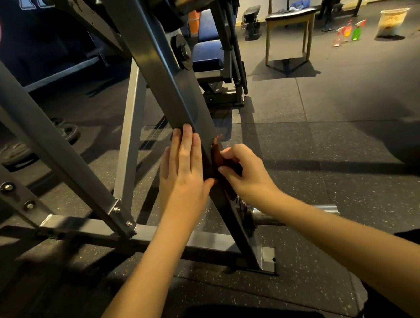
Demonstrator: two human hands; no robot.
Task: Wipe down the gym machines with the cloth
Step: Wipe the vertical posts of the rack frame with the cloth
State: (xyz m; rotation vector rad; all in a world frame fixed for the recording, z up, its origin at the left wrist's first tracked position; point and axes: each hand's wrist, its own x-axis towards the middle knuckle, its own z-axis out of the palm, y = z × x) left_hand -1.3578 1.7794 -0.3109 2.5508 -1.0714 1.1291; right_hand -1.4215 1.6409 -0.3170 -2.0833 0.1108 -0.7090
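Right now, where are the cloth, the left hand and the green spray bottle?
cloth (219, 157), head view, on its visible reddish fold.
left hand (182, 170), head view, on the back of the hand.
green spray bottle (356, 34), head view, on its green body.

On the slanted beam (174, 86) the left hand (182, 170) lies flat; the right hand (244, 171) grips cloth (219, 157).
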